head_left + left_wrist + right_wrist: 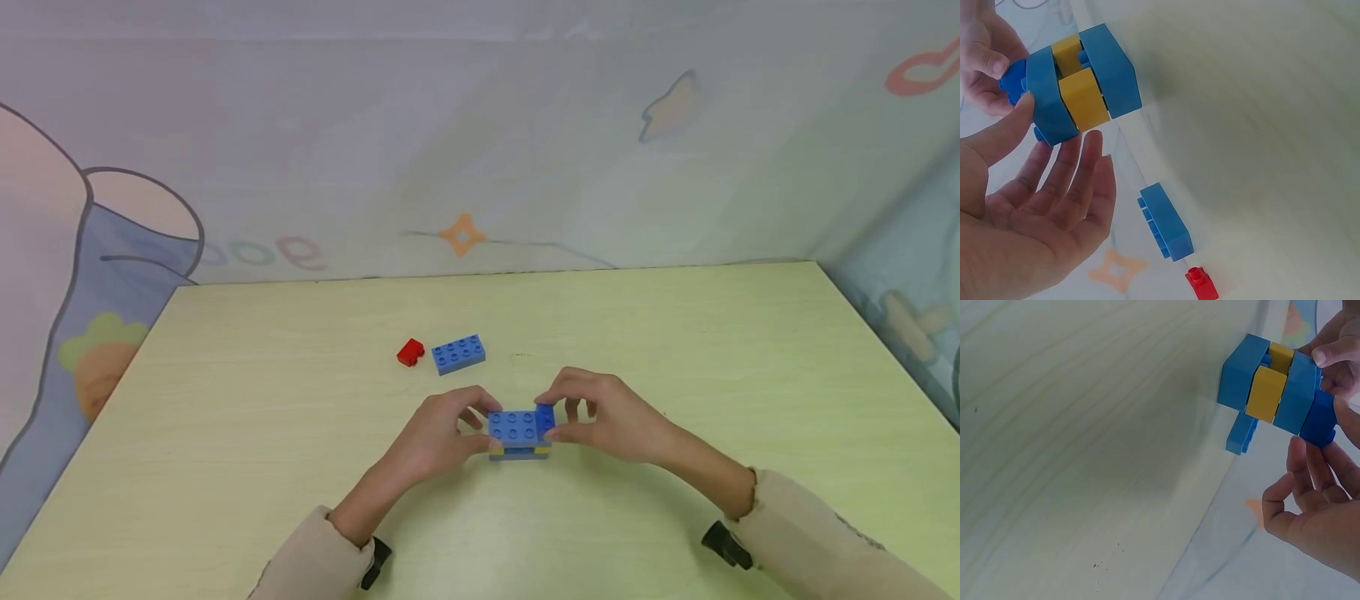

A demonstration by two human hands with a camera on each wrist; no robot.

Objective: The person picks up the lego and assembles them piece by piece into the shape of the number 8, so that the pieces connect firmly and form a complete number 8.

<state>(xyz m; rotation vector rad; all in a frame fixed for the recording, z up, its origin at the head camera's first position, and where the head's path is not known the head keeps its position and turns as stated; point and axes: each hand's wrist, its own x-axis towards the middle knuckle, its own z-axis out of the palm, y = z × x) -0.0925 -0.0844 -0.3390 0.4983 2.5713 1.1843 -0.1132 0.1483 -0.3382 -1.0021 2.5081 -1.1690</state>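
Note:
Near the front middle of the table stands a stack of toy building bricks (512, 429): a long blue brick (1112, 72) at the bottom, two yellow bricks (1266, 394) in the middle with a gap between them, and another long blue brick (1050, 97) above. My left hand (450, 433) holds the stack's left end between thumb and fingers. At the right end, a small dark blue brick (1318, 419) sits on the top studs. My right hand (611, 414) pinches that dark blue brick between thumb and index finger.
Behind the stack lies a loose blue eight-stud brick (459, 355), with a small red brick (410, 352) on its left. The pale wooden table (262, 400) ends at a printed cloth backdrop (360, 150).

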